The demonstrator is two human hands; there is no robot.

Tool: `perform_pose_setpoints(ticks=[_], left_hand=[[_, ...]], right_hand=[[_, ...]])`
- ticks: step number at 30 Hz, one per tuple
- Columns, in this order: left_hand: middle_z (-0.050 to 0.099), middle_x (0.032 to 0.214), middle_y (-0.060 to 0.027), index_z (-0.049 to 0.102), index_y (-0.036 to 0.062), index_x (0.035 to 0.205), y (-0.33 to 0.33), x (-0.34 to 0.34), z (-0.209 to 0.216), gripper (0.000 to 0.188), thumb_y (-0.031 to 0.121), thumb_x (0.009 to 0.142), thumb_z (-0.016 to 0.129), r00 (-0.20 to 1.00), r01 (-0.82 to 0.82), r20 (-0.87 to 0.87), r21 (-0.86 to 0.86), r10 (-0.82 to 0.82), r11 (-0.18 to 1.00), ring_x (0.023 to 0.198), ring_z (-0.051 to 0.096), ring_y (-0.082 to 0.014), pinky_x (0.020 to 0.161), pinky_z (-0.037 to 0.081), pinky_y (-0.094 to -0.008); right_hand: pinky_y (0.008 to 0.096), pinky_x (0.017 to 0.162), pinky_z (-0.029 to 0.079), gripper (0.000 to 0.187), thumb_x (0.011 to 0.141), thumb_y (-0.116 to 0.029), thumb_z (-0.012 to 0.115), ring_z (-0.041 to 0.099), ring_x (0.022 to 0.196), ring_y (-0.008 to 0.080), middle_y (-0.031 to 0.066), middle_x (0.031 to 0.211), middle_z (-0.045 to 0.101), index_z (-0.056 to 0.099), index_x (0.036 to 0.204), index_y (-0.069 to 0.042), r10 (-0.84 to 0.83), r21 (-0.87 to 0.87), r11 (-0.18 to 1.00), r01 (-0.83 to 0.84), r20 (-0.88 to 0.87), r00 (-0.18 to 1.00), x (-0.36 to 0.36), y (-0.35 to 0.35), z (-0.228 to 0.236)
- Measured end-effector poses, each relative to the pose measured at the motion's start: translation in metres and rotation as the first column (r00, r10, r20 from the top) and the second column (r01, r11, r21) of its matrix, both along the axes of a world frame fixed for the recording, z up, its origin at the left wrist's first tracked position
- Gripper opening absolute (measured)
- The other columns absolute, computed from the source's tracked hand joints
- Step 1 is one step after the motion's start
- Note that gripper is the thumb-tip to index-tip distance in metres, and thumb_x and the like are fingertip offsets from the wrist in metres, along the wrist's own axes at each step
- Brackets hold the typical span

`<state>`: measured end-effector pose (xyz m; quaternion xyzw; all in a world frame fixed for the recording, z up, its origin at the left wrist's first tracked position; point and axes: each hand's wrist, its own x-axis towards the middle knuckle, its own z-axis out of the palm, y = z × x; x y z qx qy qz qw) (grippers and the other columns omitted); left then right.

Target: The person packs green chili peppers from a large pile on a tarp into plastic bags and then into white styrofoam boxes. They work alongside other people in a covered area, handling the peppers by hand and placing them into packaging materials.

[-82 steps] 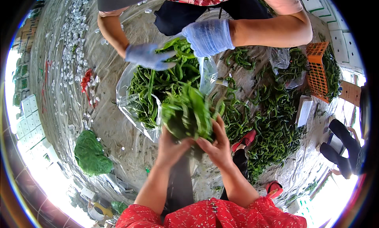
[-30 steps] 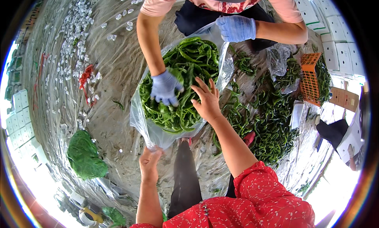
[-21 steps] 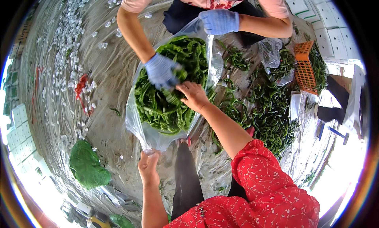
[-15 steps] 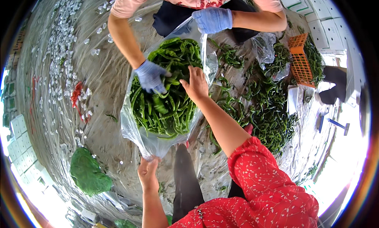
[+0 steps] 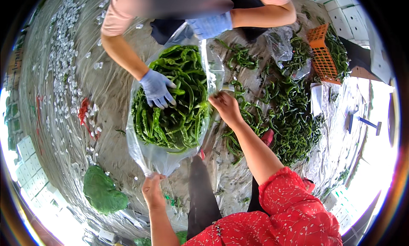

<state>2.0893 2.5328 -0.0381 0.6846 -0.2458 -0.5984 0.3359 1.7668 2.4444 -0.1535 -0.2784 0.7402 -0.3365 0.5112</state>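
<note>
A clear plastic bag [image 5: 162, 160] full of long green peppers [image 5: 181, 122] lies open in front of me. Its near edge is bunched in my left hand [image 5: 153, 190], which is closed on the plastic. At the bag's right edge, my right hand [image 5: 226, 108] has its fingers drawn together on the film, beside the peppers. Across from me, a co-worker's gloved hand [image 5: 156, 89] rests on the peppers with fingers spread. The co-worker's other gloved hand [image 5: 211, 25] is at the far rim of the bag.
Loose green peppers [image 5: 294, 131] lie heaped on the plastic-covered ground at right, near a tipped orange crate [image 5: 322, 54]. A green bag [image 5: 102, 190] sits at lower left. Ice-like pieces [image 5: 68, 54] and red netting [image 5: 83, 111] lie at left. White boxes [image 5: 32, 169] are stacked at the left.
My right hand has moved off the peppers to the bag's right edge. My left hand keeps hold of the near edge. The co-worker's glove on the peppers has opened out.
</note>
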Motion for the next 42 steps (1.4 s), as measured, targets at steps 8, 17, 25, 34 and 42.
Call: perform_pose_setpoints(ticks=[8,17,25,34,42], left_hand=[[0.061,0.093,-0.0082,0.056,0.004,0.084,-0.008,-0.017,-0.011,0.009,0.012,0.086,0.059,0.996,0.008,0.086,0.028,-0.01,1.0,0.089,0.056,-0.0184,0.084,0.041,-0.031],[0.064,0.094,-0.0069,0.058,0.0054,0.088,0.001,-0.029,-0.004,0.011,0.016,0.085,0.062,0.955,0.076,0.278,0.119,-0.107,0.99,0.092,0.059,-0.016,0.086,0.039,-0.0304],[0.064,0.095,-0.007,0.056,0.0063,0.086,-0.008,-0.023,-0.012,0.011,0.017,0.086,0.061,0.935,0.072,0.346,0.035,-0.08,0.997,0.093,0.058,-0.0164,0.089,0.038,-0.0324],[0.061,0.088,-0.008,0.055,0.0066,0.091,-0.007,-0.014,-0.015,0.018,0.02,0.081,0.061,0.916,-0.002,0.396,0.157,-0.061,0.988,0.089,0.059,-0.0187,0.079,0.044,-0.03],[0.056,0.074,-0.0043,0.06,0.0088,0.092,-0.016,-0.041,0.015,0.02,0.027,0.084,0.059,0.883,0.157,0.367,0.357,-0.293,0.921,0.067,0.052,-0.0156,0.058,0.04,-0.0308]], right_hand=[[0.0265,0.071,0.049,0.026,0.086,-0.022,0.066,0.058,0.07,0.0138,0.0046,0.084,0.058,0.055,0.096,-0.001,-0.451,0.131,0.889,0.439,0.422,0.787,-0.057,0.081,-0.036],[0.0277,0.065,0.05,0.021,0.089,-0.021,0.063,0.064,0.081,0.0152,0.0038,0.087,0.063,0.055,0.1,-0.006,-0.411,0.037,0.896,0.443,0.451,0.792,-0.129,0.113,0.001],[0.0217,0.062,0.047,0.021,0.09,-0.018,0.058,0.056,0.07,0.0107,0.0063,0.081,0.06,0.055,0.103,-0.001,-0.168,0.012,0.978,0.21,0.649,0.742,-0.07,0.073,0.04],[0.028,0.047,0.037,0.02,0.089,-0.027,0.059,0.044,0.051,0.0118,0.0035,0.064,0.052,0.058,0.091,-0.007,-0.602,0.38,0.799,0.467,0.522,0.604,-0.051,0.1,-0.024],[0.0326,0.04,0.046,0.025,0.091,-0.033,0.054,0.054,0.048,0.0192,0.0067,0.062,0.056,0.054,0.084,-0.009,-0.863,0.331,0.446,0.832,0.405,0.302,-0.291,0.193,-0.02]])
